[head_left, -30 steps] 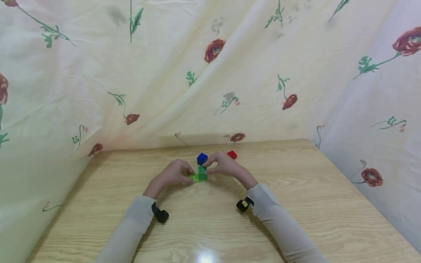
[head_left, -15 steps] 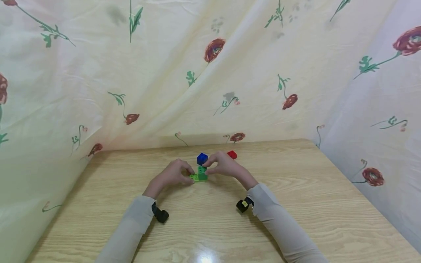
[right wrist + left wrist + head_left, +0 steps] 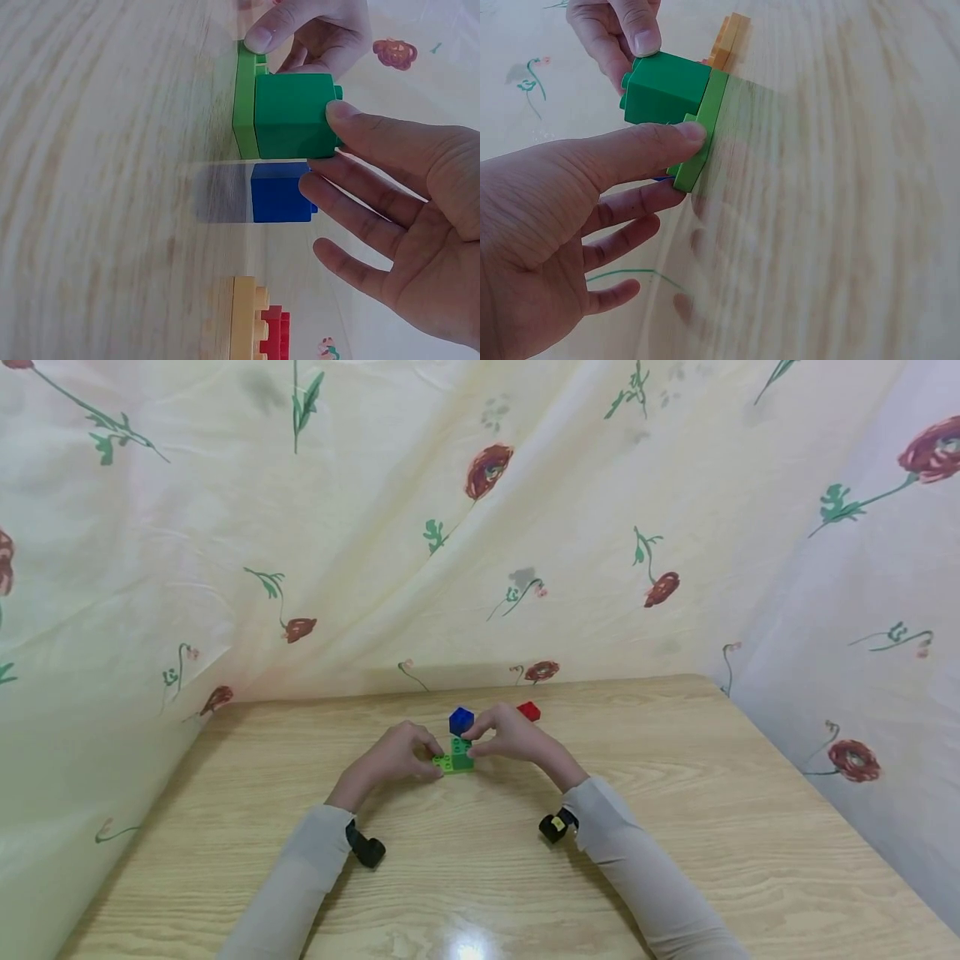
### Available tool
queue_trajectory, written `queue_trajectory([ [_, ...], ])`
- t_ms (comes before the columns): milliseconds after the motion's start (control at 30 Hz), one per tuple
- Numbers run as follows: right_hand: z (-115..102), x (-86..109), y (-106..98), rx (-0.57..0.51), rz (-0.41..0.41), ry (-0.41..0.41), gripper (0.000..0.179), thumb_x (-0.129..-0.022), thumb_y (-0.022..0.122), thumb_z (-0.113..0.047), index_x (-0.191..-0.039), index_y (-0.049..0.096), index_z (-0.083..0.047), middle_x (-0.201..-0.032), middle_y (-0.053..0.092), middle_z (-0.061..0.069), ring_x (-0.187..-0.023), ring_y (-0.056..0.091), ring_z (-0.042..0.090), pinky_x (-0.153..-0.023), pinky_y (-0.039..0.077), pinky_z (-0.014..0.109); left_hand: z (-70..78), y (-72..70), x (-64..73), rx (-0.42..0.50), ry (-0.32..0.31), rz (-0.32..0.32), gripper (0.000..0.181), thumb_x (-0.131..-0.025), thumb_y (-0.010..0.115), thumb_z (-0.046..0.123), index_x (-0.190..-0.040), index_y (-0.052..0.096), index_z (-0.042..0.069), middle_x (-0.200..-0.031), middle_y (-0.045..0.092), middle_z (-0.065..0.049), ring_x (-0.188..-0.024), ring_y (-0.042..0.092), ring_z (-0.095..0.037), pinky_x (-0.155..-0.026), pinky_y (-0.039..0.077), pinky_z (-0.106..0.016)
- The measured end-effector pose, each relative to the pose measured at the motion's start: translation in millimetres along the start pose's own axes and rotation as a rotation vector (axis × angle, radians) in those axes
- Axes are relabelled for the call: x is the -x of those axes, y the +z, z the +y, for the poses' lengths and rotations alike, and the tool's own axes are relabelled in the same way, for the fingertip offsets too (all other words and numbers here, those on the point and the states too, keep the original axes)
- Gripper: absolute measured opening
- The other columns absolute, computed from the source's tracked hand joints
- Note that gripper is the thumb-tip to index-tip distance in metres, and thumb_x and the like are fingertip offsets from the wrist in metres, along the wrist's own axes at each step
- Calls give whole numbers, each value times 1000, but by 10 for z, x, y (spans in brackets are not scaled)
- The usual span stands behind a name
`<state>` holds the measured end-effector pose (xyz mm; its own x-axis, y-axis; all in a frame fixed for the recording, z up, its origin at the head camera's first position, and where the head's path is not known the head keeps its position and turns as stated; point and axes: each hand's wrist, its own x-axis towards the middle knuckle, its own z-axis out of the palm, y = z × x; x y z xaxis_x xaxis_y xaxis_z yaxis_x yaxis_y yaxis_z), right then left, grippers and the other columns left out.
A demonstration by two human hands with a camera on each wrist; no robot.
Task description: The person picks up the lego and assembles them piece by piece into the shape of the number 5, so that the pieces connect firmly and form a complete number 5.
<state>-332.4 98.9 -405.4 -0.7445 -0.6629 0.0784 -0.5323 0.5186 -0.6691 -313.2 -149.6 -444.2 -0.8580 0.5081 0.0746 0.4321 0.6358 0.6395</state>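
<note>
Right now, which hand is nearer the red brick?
Right: the right hand, on the dark green brick, is just in front of the red brick; the left hand, pinching the light green plate, is farther left.

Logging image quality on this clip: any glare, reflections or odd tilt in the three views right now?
Head view: level enough, with a white glare spot on the table at the bottom edge; left wrist view: rolled sideways, the left hand dimly reflected in the table; right wrist view: also rolled, a dark patch beside the blue brick, shadow or reflection unclear.
</note>
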Motion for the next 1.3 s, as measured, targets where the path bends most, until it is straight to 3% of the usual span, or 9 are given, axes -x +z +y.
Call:
queue_trajectory([
  [300, -19, -12, 10, 3, -1, -26, 25, -86, 81, -9, -110, 78, -2, -110, 77, 13, -104, 72, 30, -96, 55, 50, -11, -11, 2, -2, -8, 3, 18, -80, 88, 20, -96, 81, 14, -100, 76, 1, -102, 66, -17, -97, 51, -45],
  [833, -25, -43, -9, 4, -14, -22, 26, -86, 81, -8, -111, 78, -1, -111, 77, 13, -105, 72, 27, -97, 54, 50, -11, -23, 3, -4, -4, -1, 18, -80, 88, 20, -96, 81, 14, -100, 76, 1, -102, 67, -18, -98, 51, -46],
  [1100, -17, -15, -11, 21, -17, -16, 24, -87, 81, -9, -109, 78, -2, -110, 78, 12, -104, 73, 25, -90, 58, 37, -24, -2, 7, 7, 7, -5, 18, -81, 87, 20, -97, 81, 14, -100, 76, 1, -99, 67, -16, -95, 53, -43],
  [1300, -9, -11, -8, 27, -15, -9, 24, -87, 81, -10, -109, 79, -4, -110, 78, 11, -104, 73, 26, -88, 58, 35, -9, -3, 7, 19, 2, -9, 19, -81, 87, 21, -98, 80, 14, -102, 76, 1, -100, 66, -15, -94, 53, -42],
])
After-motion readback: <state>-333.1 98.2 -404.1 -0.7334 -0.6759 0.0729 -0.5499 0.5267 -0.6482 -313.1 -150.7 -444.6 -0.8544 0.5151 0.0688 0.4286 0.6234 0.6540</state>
